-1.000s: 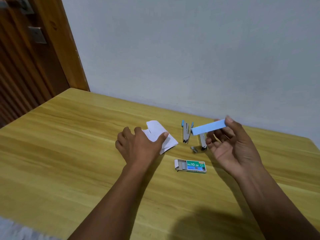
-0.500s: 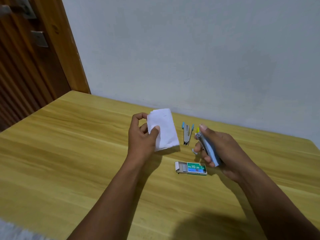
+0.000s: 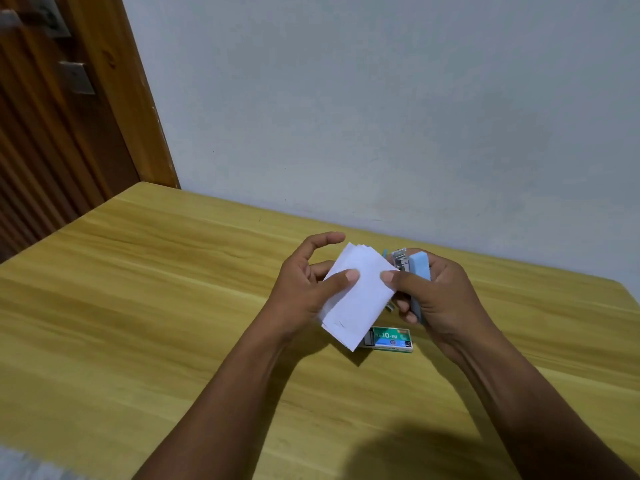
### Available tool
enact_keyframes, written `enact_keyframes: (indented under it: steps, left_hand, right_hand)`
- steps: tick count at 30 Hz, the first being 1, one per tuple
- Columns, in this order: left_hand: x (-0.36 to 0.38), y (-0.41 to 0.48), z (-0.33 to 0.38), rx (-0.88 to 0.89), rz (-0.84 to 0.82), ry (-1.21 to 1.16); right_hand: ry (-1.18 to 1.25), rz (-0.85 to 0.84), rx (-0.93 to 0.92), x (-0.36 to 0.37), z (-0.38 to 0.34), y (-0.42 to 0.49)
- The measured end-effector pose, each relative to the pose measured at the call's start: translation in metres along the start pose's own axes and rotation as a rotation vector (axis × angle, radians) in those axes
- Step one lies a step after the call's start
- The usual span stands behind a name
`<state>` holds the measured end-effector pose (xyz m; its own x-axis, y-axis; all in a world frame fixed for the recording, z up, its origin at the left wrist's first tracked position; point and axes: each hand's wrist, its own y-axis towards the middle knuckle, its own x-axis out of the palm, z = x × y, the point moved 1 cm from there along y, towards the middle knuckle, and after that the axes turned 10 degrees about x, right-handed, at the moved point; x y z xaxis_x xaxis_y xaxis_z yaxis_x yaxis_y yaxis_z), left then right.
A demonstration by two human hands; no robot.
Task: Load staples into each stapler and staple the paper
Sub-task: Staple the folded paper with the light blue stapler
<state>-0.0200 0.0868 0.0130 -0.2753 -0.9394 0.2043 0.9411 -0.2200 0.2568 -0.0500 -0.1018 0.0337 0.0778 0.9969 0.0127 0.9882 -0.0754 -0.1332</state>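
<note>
A folded stack of white paper (image 3: 356,296) is held up above the table between both hands. My left hand (image 3: 304,285) pinches its left edge with the thumb on the front. My right hand (image 3: 440,299) grips a light blue stapler (image 3: 419,271), metal jaw pointing up, and its thumb presses the paper's right edge. A second stapler with blue tips (image 3: 385,252) lies on the table behind, mostly hidden by the paper. The green staple box (image 3: 393,337) lies below the paper, its tray end covered by it.
The wooden table (image 3: 173,306) runs to a grey wall at the back. A brown wooden door (image 3: 52,116) stands at the far left. A small loose metal piece (image 3: 390,307) lies near the staple box.
My left hand has lifted the paper off the table and brought it right. My right hand has closed round the blue stapler and now meets the paper's right edge.
</note>
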Motion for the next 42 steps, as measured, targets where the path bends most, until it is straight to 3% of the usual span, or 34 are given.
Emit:
enact_keyframes:
  steps: [4, 7, 12, 16, 22, 42]
  left_hand:
    - [0.001, -0.002, -0.007, -0.155, 0.09, -0.04]
    - [0.0, -0.003, -0.011, -0.196, 0.097, -0.131]
    - [-0.011, -0.006, -0.001, -0.166, -0.087, -0.099]
    - [-0.011, -0.01, 0.005, -0.21, -0.239, 0.02]
    - [-0.005, -0.014, 0.007, -0.283, -0.365, 0.115]
    - [-0.008, -0.015, 0.012, -0.382, -0.288, 0.056]
  right_hand:
    - [0.1, 0.138, -0.108, 0.005, 0.005, -0.004]
    - [0.046, 0.117, -0.152, 0.007, 0.007, -0.007]
    - [-0.12, -0.231, 0.04, -0.014, 0.001, -0.008]
    - [-0.298, -0.472, 0.09, -0.03, -0.011, -0.014]
    - [-0.458, -0.614, 0.196, -0.03, -0.018, -0.015]
    - [-0.352, -0.612, 0.26, -0.03, 0.005, -0.01]
